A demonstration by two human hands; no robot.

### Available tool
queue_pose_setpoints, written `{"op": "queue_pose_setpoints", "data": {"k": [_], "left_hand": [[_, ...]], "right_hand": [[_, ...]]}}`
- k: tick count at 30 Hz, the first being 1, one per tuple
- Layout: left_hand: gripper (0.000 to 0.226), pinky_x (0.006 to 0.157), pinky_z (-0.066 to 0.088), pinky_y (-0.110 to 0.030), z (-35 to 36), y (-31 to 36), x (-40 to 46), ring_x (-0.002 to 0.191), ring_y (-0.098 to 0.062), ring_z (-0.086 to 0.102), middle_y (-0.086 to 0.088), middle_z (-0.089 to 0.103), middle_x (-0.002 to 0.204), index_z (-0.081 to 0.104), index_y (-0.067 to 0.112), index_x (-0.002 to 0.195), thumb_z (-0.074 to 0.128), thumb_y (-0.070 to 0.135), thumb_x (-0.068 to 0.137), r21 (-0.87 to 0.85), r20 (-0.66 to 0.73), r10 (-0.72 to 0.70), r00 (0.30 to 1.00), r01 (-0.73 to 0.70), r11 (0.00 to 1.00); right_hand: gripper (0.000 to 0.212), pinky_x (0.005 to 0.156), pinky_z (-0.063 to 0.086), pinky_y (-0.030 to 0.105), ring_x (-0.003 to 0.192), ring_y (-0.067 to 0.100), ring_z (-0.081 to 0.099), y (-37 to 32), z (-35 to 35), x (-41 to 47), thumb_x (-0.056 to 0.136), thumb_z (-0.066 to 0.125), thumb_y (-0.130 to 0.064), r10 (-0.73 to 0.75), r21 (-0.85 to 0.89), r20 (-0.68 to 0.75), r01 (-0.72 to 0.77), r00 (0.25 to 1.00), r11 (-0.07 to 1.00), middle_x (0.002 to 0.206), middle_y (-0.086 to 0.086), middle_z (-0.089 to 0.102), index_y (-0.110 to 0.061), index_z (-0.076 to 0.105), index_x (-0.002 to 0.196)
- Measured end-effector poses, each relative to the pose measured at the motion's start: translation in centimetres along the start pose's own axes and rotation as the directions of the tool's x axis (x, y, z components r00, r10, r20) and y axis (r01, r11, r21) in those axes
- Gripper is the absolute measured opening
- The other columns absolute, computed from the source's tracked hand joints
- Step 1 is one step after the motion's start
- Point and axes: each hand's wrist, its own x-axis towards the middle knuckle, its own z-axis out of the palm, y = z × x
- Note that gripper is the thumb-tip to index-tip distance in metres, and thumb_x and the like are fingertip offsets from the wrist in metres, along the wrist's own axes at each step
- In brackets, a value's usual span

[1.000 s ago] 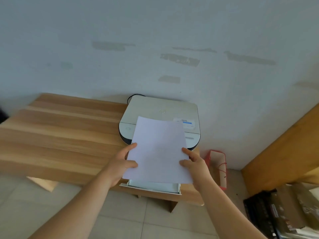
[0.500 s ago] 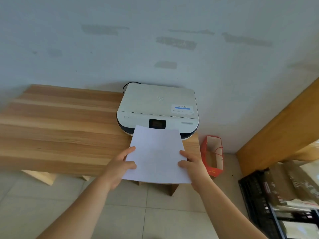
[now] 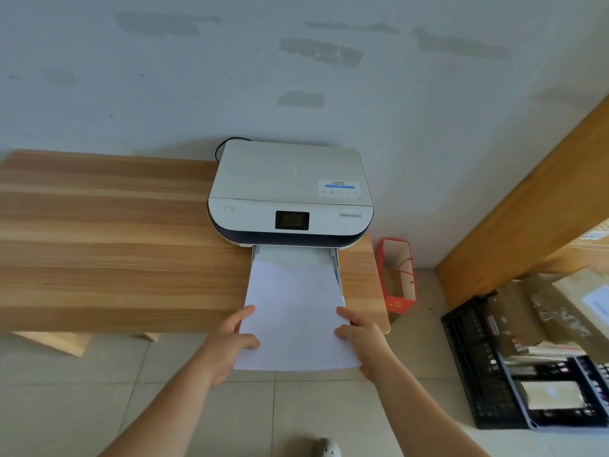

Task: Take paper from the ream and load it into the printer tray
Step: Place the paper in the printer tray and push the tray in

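Observation:
A white printer [image 3: 290, 189] with a dark screen stands on the right end of a wooden table [image 3: 108, 245], against the wall. Its pale tray [image 3: 335, 262] is pulled out toward me over the table's front edge. A stack of white paper [image 3: 295, 311] lies lengthwise over the tray, its far end inside the tray and its near end sticking out past the table. My left hand [image 3: 230, 341] grips the paper's left edge and my right hand [image 3: 361, 338] grips its right edge. No ream is in view.
A red paper bag [image 3: 397, 278] stands on the tiled floor right of the table. Further right are a black crate [image 3: 487, 364] with boxes and a slanted wooden board [image 3: 527, 206]. A black cable [image 3: 227, 145] runs behind the printer.
The paper has come down from in front of the printer's screen to lie flat over the pulled-out tray. Both hands kept their grip and dropped with it. The view moved back.

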Motion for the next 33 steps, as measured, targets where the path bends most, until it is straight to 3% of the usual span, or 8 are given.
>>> {"op": "queue_pose_setpoints", "data": {"k": [4,9,15,20,24,28,33], "left_hand": [[0.073,0.111,0.034,-0.046,-0.3,0.2,0.6,0.137,-0.02,0.037,0.0,0.041,0.147,0.056,0.042,0.117,0.072,0.007,0.056,-0.039,0.028,-0.06,0.998,0.061,0.997],[0.087,0.114,0.029,-0.046,0.0,0.3,1.4,0.138,-0.017,0.034,0.0,0.035,0.15,0.05,0.03,0.134,0.072,0.008,0.053,-0.064,0.007,-0.084,0.996,0.084,0.994],[0.07,0.104,0.042,-0.04,0.5,0.1,2.0,0.124,-0.024,0.05,-0.001,0.04,0.141,0.045,0.021,0.139,0.059,-0.011,0.079,-0.1,-0.017,-0.114,0.993,0.112,0.989],[0.071,0.092,0.047,-0.034,0.5,0.0,2.3,0.118,-0.02,0.053,0.002,0.042,0.14,0.044,0.022,0.14,0.059,-0.011,0.079,-0.082,-0.03,-0.128,0.991,0.126,0.989],[0.072,0.093,0.048,-0.035,0.5,-0.1,2.9,0.118,-0.023,0.054,-0.001,0.041,0.14,0.043,0.021,0.14,0.059,-0.012,0.079,-0.095,-0.042,-0.147,0.988,0.143,0.985],[0.071,0.085,0.049,-0.032,0.6,-0.2,3.4,0.105,-0.016,0.057,0.0,0.042,0.135,0.043,0.018,0.14,0.059,-0.014,0.079,-0.107,-0.058,-0.162,0.985,0.155,0.982],[0.072,0.084,0.047,-0.031,0.6,-0.3,4.3,0.11,-0.023,0.055,-0.003,0.046,0.134,0.043,0.016,0.14,0.059,-0.016,0.077,-0.098,-0.082,-0.176,0.981,0.168,0.981]], "right_hand": [[0.053,0.092,0.054,0.047,0.1,0.033,0.065,0.1,0.0,0.8,0.081,0.06,0.003,0.019,-0.009,-0.017,-0.019,1.0,1.0,0.117,0.007,0.063,-0.018,0.058,0.13],[0.051,0.09,0.055,0.045,0.099,0.034,0.066,-0.1,-0.2,1.6,0.081,0.06,0.003,0.039,0.007,-0.02,-0.039,0.999,0.999,0.113,0.007,0.064,-0.018,0.059,0.127],[0.051,0.088,0.056,0.043,0.1,0.035,0.065,0.4,-0.3,2.2,0.081,0.06,0.004,0.06,0.012,-0.023,-0.059,0.998,0.998,0.115,0.01,0.064,-0.018,0.059,0.127],[0.052,0.089,0.055,0.044,0.101,0.035,0.064,0.3,-0.3,2.7,0.081,0.06,0.003,0.071,0.02,-0.013,-0.07,0.997,0.997,0.117,0.009,0.062,-0.019,0.059,0.127],[0.051,0.091,0.054,0.045,0.102,0.035,0.063,0.5,-0.2,3.2,0.081,0.06,0.003,0.078,0.017,-0.029,-0.077,0.997,0.997,0.118,0.009,0.061,-0.021,0.059,0.126],[0.051,0.093,0.053,0.047,0.102,0.035,0.063,0.8,-0.1,3.9,0.082,0.059,0.004,0.091,0.005,-0.043,-0.091,0.995,0.996,0.118,0.009,0.06,-0.018,0.059,0.128],[0.05,0.096,0.052,0.047,0.102,0.036,0.061,0.4,0.1,4.9,0.083,0.058,0.004,0.108,-0.022,-0.051,-0.11,0.993,0.994,0.11,0.007,0.06,-0.02,0.059,0.127]]}}
